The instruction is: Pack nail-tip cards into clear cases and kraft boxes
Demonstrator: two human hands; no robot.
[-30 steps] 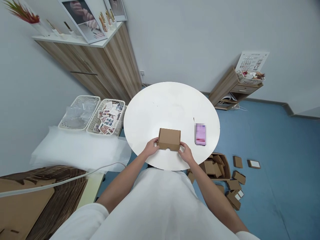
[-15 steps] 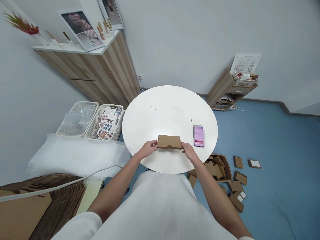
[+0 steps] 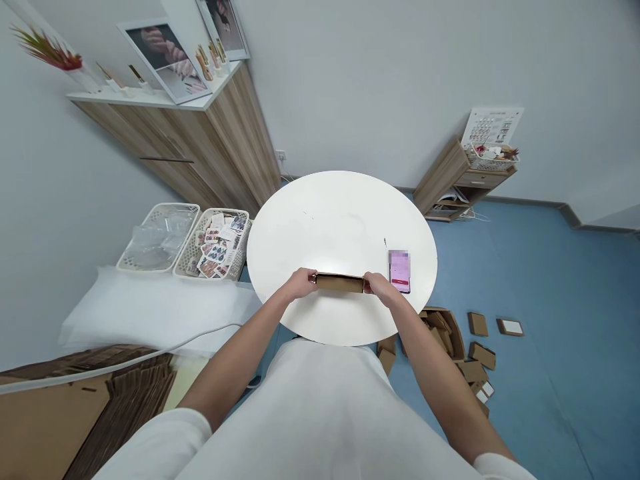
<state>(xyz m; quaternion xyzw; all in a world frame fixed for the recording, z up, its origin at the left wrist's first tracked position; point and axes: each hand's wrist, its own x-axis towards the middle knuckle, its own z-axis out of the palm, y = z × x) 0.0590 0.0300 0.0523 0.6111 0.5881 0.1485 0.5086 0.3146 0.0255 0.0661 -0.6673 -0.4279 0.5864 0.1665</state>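
Note:
A small flat brown cardboard box (image 3: 340, 283) is held between my two hands over the front half of the round white table (image 3: 340, 213). Its long, narrow side faces me, and a dark line runs along the upper edge. My left hand (image 3: 302, 283) grips the left end, fingers closed on it. At the right end, my right hand (image 3: 378, 285) is closed on the box too. A phone with a pink, partly blurred screen (image 3: 399, 272) lies on the table just right of my right hand.
Two white baskets (image 3: 186, 263) stand left of the table, one with plastic bags, the other with printed cards. White foam sheets (image 3: 160, 303) and stacked flat cardboard (image 3: 55, 420) lie nearer. At right, an open carton (image 3: 454, 333) and several small boxes (image 3: 478, 324) lie on the floor.
The box has tilted, so its broad top no longer shows and its long side faces me. Both hands have turned with it and closed more firmly on its ends.

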